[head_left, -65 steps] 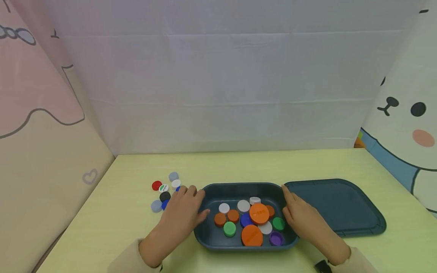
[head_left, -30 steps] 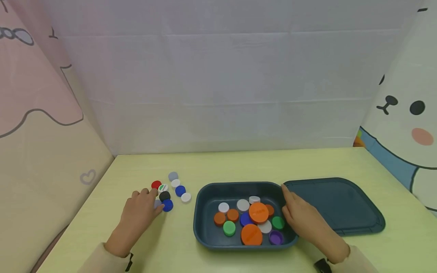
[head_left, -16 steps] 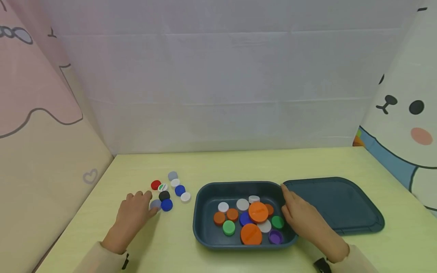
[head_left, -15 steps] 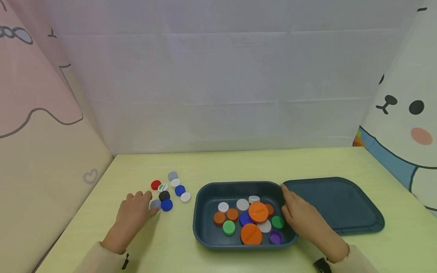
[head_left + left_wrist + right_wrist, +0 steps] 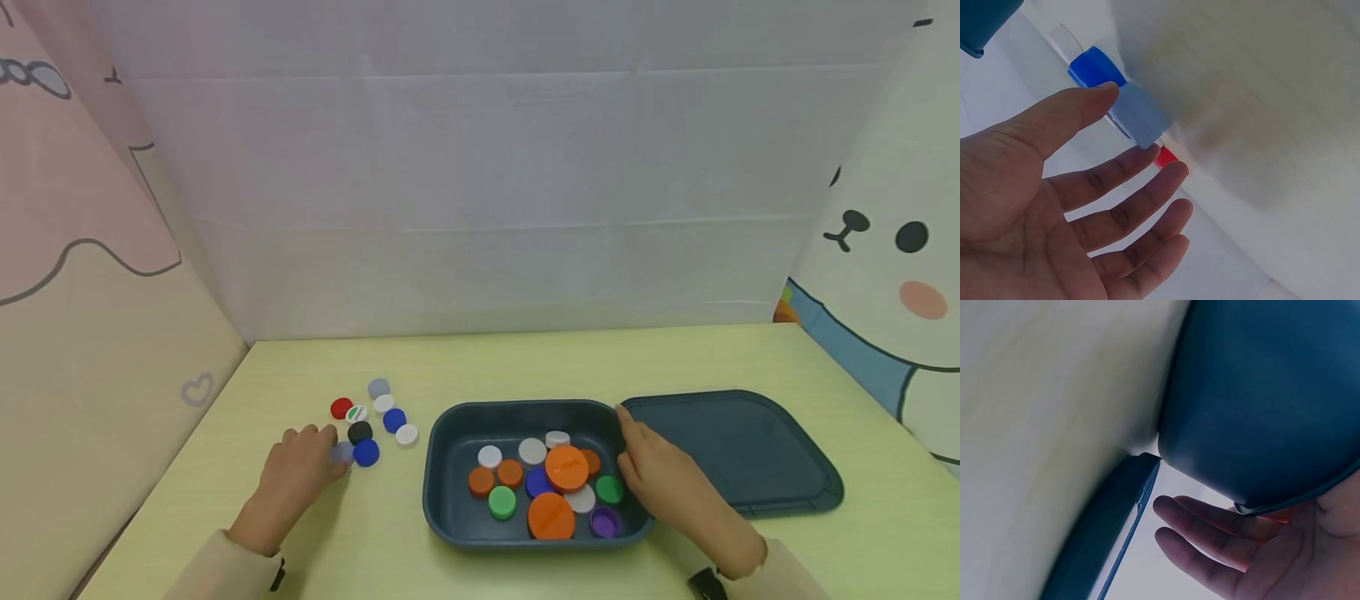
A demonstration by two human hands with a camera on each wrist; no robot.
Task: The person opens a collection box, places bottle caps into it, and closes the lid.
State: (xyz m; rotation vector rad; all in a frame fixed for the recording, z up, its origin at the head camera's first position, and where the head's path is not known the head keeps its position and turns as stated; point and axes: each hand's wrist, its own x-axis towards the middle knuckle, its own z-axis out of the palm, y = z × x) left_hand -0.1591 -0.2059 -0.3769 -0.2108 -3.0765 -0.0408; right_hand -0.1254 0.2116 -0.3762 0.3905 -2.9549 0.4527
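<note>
My left hand [image 5: 288, 482] is at the near left end of a loose group of bottle caps on the table. Its thumb and index finger pinch a pale blue bottle cap [image 5: 1141, 115], which still lies at the table top. Touching that cap is a blue cap [image 5: 366, 452]; a black cap [image 5: 360, 432] and a red cap [image 5: 341, 408] lie just behind. My right hand [image 5: 667, 475] grips the right rim of a dark blue-grey box [image 5: 457, 523], thumb hidden over the rim, other fingers outside. Several orange, white, green, blue and purple caps lie in the box.
A dark lid [image 5: 742, 450] lies flat right of the box, behind my right forearm. Further white, blue and pale caps, such as a white cap [image 5: 407, 435], lie between my left hand and the box. A white sheet [image 5: 495, 208] hangs behind the table.
My left hand has left the box's left rim and moved left to the loose caps. Its thumb and index finger have closed on the pale blue cap. The right hand stays put.
</note>
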